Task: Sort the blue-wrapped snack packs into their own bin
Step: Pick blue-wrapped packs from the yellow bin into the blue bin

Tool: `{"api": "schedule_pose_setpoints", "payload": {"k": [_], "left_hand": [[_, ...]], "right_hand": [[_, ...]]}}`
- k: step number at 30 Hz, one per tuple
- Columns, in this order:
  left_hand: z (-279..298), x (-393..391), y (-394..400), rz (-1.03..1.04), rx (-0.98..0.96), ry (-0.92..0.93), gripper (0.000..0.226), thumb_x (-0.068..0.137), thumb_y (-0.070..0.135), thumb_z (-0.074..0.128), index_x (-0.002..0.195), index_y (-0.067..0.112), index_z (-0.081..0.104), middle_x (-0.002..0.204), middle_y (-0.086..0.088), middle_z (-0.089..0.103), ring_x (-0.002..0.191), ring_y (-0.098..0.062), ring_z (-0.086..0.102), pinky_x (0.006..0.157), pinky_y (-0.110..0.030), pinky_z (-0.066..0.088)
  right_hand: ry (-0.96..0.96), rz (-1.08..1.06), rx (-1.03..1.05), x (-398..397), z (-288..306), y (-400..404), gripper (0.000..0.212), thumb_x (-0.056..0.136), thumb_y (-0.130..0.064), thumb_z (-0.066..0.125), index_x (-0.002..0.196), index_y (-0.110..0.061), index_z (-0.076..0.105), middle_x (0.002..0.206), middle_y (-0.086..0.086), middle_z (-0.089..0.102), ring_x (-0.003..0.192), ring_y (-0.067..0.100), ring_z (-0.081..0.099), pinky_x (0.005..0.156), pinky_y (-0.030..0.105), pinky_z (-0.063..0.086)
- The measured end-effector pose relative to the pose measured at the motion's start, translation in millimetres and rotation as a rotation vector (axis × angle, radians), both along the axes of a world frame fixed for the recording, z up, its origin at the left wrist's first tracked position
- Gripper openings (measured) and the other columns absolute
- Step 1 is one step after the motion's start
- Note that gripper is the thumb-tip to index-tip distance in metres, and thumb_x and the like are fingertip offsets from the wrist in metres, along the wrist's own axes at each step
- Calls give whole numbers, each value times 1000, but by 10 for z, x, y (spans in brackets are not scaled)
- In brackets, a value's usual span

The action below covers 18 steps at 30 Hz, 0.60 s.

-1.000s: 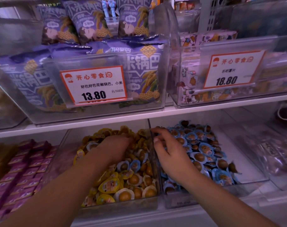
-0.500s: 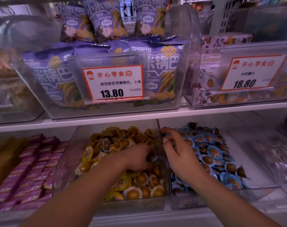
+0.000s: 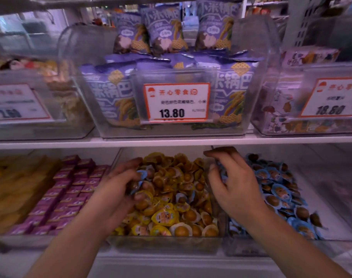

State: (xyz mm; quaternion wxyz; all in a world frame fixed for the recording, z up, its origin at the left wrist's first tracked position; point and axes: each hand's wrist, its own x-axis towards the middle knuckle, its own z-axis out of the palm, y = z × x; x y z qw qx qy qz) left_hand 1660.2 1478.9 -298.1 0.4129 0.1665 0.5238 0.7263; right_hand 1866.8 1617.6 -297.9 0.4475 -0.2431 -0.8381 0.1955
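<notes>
The left hand [image 3: 119, 189] and the packs under it are smeared by motion, so the grasp is only partly readable: its fingers [image 3: 129, 165] curl round a few blue packs [image 3: 138, 180] lifted just above the yellow packs [image 3: 177, 199] in the middle bin [image 3: 163, 242], and how many it holds cannot be told. The right hand [image 3: 234, 184] covers the clear divider [image 3: 216, 209] between the middle bin and the blue bin [image 3: 331, 223]; its fingers are bent over the near left corner of the blue pile [image 3: 279, 189], and whether they pinch a pack cannot be told, since the hand's back hides the fingertips. A few blue packs show among the yellow ones near the middle of that bin. Both forearms are cut off by the bottom edge. The small print on the 13.80 tag [image 3: 176, 102] is too blurred to read, and the tag at the right edge is cut off.

Compared with half a second ago, the left hand has drawn leftward and up out of the yellow heap, now with blue wrappers showing between its fingers. The right hand sits in much the same place at the divider. The view has swung left, bringing the purple packs [image 3: 70, 189] fully into sight.
</notes>
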Motion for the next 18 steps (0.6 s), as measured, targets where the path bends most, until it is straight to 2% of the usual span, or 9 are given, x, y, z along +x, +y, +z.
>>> {"api": "schedule_pose_setpoints", "payload": {"k": [1, 3, 6, 8, 9, 11, 13, 15, 18], "left_hand": [[-4, 13, -100, -12, 7, -75, 35, 86, -1, 48, 116, 9, 62, 91, -14, 67, 59, -19, 56, 37, -23, 34], [-26, 57, -207, -21, 18, -97, 34, 84, 3, 52, 115, 9, 66, 89, -12, 66, 59, -17, 56, 37, -22, 32], [-122, 147, -225, -35, 0, 14, 29, 91, -5, 51, 112, 7, 66, 85, -11, 67, 55, -17, 55, 38, -21, 32], [-188, 184, -223, -68, -42, 94, 29, 94, -9, 49, 111, 9, 65, 93, -13, 64, 57, -17, 55, 39, -21, 34], [-217, 178, -228, -77, -57, 131, 29, 95, -9, 49, 110, 11, 65, 95, -13, 62, 59, -16, 57, 39, -20, 35], [-255, 135, -236, -67, -74, 177, 29, 95, -7, 50, 109, 13, 65, 96, -12, 62, 62, -15, 61, 41, -19, 40], [-282, 70, -225, -43, -91, 209, 30, 95, -6, 51, 110, 16, 67, 96, -9, 65, 64, -14, 65, 44, -19, 43], [-307, 29, -201, -33, -109, 241, 30, 95, -4, 52, 109, 18, 67, 97, -9, 66, 66, -14, 67, 46, -22, 46], [-333, 25, -179, -39, -133, 311, 28, 95, -1, 55, 105, 22, 67, 97, -8, 67, 66, -12, 68, 51, -23, 51]], "right_hand": [[-29, 46, 22, -76, 39, -76, 27, 94, -23, 50, 117, -22, 64, 107, -7, 60, 100, 8, 57, 87, 19, 46], [-205, 125, 31, -275, 35, -230, 31, 93, -33, 44, 119, -28, 60, 110, -9, 60, 100, 8, 58, 87, 23, 48], [-727, 112, 52, -604, -228, -288, 41, 89, -39, 43, 127, -29, 52, 129, 3, 52, 114, 28, 56, 90, 41, 50], [-1029, 39, -77, -771, -414, -211, 50, 90, -42, 42, 138, -27, 44, 147, 11, 40, 127, 37, 47, 100, 44, 45], [-1093, 18, -165, -840, -474, -162, 52, 91, -45, 41, 140, -27, 42, 150, 14, 37, 129, 38, 46, 104, 44, 43], [-1127, 16, -252, -932, -529, -99, 57, 90, -54, 41, 141, -28, 44, 150, 17, 37, 129, 39, 46, 107, 44, 41], [-1149, 29, -246, -976, -537, -58, 61, 84, -59, 46, 138, -32, 48, 148, 16, 38, 128, 39, 46, 107, 43, 42], [-1168, 15, -183, -962, -522, -65, 55, 82, -52, 55, 133, -30, 54, 143, 15, 44, 125, 37, 50, 103, 39, 45], [-1072, -1, -160, -895, -501, -77, 37, 86, -33, 63, 122, -25, 65, 129, 10, 60, 116, 31, 59, 94, 34, 50]]}}
